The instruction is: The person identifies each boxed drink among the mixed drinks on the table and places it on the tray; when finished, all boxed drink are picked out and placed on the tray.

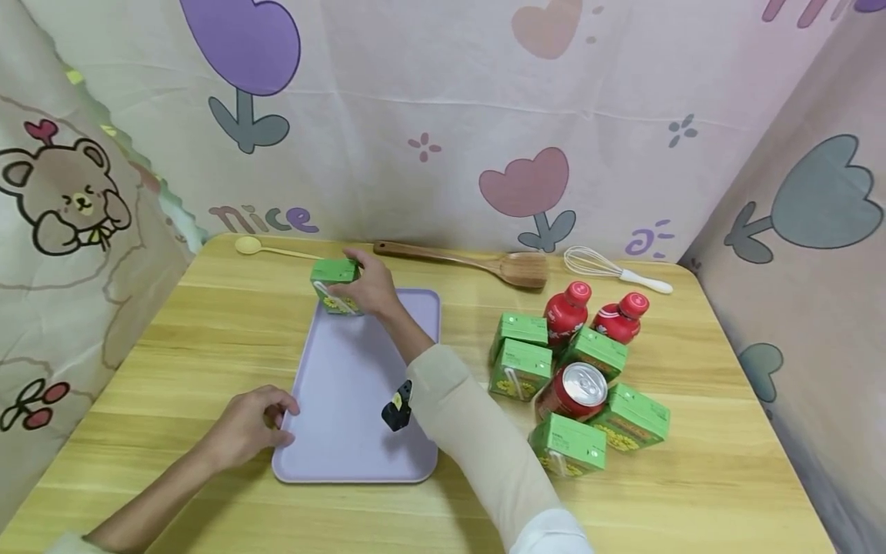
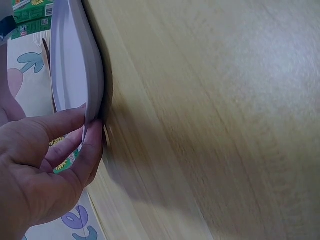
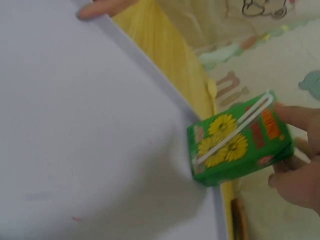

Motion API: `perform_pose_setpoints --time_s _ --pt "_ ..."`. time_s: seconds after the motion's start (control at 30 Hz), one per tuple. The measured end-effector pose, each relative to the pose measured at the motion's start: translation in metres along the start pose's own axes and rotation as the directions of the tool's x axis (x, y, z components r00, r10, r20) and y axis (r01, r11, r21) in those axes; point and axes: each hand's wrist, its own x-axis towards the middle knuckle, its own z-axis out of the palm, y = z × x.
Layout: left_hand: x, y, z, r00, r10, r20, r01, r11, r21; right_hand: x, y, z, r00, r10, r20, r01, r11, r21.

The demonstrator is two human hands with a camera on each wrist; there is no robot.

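Observation:
My right hand (image 1: 372,285) grips a green drink carton (image 1: 334,269) over the far left corner of a lilac tray (image 1: 339,385). In the right wrist view this carton (image 3: 220,170) shows yellow flowers and a white straw on its side, and its lower end overlaps the tray's corner. Thumb and fingers of the right hand (image 3: 302,170) hold it by the upper end. Near the tray's front left, my left hand (image 1: 245,431) pinches the long rim. The left wrist view has the thumb of that hand (image 2: 45,160) on top of the rim and fingertips beneath.
Right of the tray stand several green cartons (image 1: 521,369), a red can (image 1: 583,385) and two red bottles (image 1: 566,312). Along the back edge lie a yellow spoon (image 1: 248,245), a wooden spatula (image 1: 522,269) and a white-handled whisk (image 1: 647,282). Patterned cloth (image 1: 429,115) hangs behind the table.

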Motion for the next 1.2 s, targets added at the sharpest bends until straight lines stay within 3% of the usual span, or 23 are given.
perform_pose_setpoints --time_s 0.17,0.3,0.47,0.67,0.93,1.2 --pt "-0.001 -0.002 -0.001 1.0 0.003 0.0 -0.003 1.0 0.01 -0.023 -0.018 -0.006 0.997 0.009 -0.076 -0.01 1.0 -0.008" --pt "-0.002 -0.002 -0.001 1.0 0.005 0.001 -0.005 1.0 0.006 -0.049 -0.03 -0.014 0.995 -0.042 -0.095 0.041 0.999 -0.018" --pt "-0.001 -0.001 -0.002 1.0 0.006 0.008 -0.006 1.0 0.006 -0.088 -0.039 -0.032 0.986 -0.152 -0.067 0.15 0.988 -0.025" --pt "0.001 -0.001 -0.002 1.0 0.001 0.022 -0.001 1.0 -0.001 -0.135 -0.041 -0.062 0.958 -0.285 0.015 0.285 0.958 -0.007" --pt "0.0 0.0 -0.001 1.0 -0.01 0.01 0.01 1.0 0.001 -0.184 -0.016 -0.11 0.94 -0.322 0.116 0.32 0.947 0.039" --pt "0.001 0.001 0.0 1.0 -0.002 0.013 0.002 1.0 0.017 -0.218 0.026 -0.168 0.92 -0.37 0.13 0.369 0.929 0.034"
